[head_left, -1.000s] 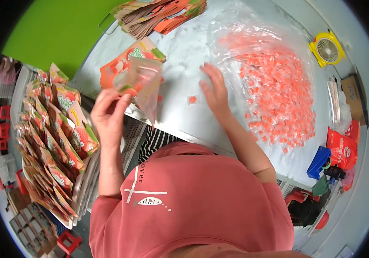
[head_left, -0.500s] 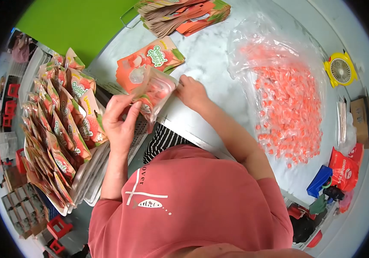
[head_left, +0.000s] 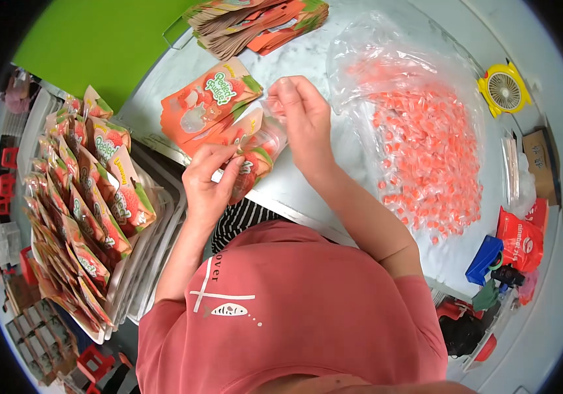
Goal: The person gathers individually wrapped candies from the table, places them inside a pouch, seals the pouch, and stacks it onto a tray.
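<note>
My left hand (head_left: 212,180) pinches the edge of a printed candy pouch (head_left: 255,164) with a see-through front, tilted above the table's near edge. Beside the pouch's upper end, my right hand (head_left: 308,125) is raised, thumb and fingertips pressed together on a small clear, pinkish piece that I cannot make out. Just beyond the hands, a few flat orange "Peeled Pudgel" pouches (head_left: 193,108) lie overlapping on the table. To the right spreads a large clear plastic bag (head_left: 354,59) with a heap of small wrapped pink candies (head_left: 426,157).
A tray (head_left: 101,335) of upright pouches (head_left: 91,190) stands at my left, below table height. Another stack of flat pouches (head_left: 255,26) lies at the table's far side. Along the right edge are a yellow fan (head_left: 504,90), a red bag (head_left: 521,240) and a blue object (head_left: 485,261).
My right hand has risen from beside the pouch, its fingers now pinched together. My left hand has shifted right and slightly down with the pouch. The whole view has moved a little.
</note>
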Demonstrator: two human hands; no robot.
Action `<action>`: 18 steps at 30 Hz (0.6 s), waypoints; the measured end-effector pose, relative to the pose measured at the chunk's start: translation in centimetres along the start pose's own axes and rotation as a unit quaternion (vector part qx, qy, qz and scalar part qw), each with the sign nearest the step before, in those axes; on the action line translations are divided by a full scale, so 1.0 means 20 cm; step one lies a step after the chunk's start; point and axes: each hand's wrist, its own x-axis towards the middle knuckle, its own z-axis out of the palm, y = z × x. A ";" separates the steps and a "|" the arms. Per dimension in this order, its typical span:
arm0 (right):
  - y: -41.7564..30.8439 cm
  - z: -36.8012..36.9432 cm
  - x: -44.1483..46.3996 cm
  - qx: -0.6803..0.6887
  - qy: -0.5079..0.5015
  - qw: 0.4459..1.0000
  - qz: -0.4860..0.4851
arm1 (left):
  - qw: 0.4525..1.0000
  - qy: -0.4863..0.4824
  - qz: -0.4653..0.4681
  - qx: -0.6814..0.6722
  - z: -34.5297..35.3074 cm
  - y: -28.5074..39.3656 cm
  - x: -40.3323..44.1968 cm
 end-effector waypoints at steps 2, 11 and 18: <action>0.02 0.01 -0.04 -0.016 -0.003 1.000 -0.013 | 1.000 -0.002 -0.001 -0.012 0.02 0.02 -0.01; 0.05 -0.04 -0.10 -0.198 -0.064 0.963 -0.171 | 1.000 -0.001 0.001 -0.025 0.05 0.02 -0.02; -0.09 -0.20 -0.13 -0.227 -0.071 0.959 -0.155 | 0.998 0.046 0.020 -0.035 0.05 0.01 -0.03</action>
